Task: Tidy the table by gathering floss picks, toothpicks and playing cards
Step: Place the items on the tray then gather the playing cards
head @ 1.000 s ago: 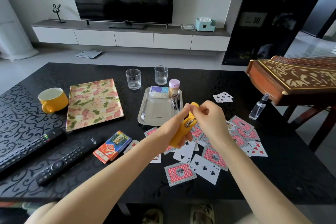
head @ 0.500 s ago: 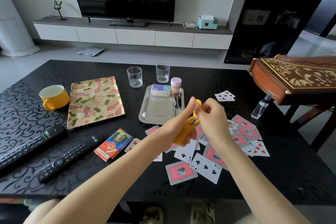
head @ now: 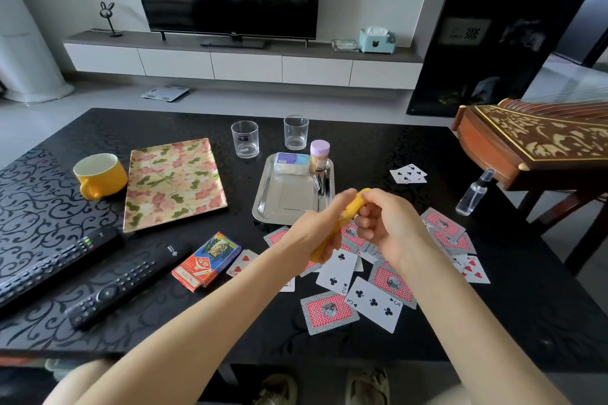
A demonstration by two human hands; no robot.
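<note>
L hand [head: 316, 230] grips a yellow case [head: 358, 199] round its middle. R hand [head: 391, 227], fingers curled, pinches the case's top end w/ thumb & forefinger; whether sth small sits btwn those fingers I can't tell. Both are held up off the tabletop [head: 493, 306] and meet at the case. The case's long axis is tilted: low end toward the person & to the left, under the L palm; top end up, away & to the right, at the R thumb. So any pull or push on it prob. runs along that slant, R hand working, L hand steadying. The playing cards [head: 373, 302] lie scattered flat directly below both hands & out to the right of the R hand, some face up, some face down, many overlapping. A small bunch of cards [head: 408, 173] lies apart, beyond the R hand. The card box [head: 207, 261] lies to the left of the L hand. The metal tray [head: 289, 197] sits just beyond the L hand, w/ the floss-pick box [head: 292, 163] & toothpick jar [head: 319, 156] at its far end, so those look gathered; the cards are not yet. R hand is nearer the bulk of the cards, L hand nearer the box & tray. Both hands are busy w/ the case, so the cards prob. wait until it's set down.
</note>
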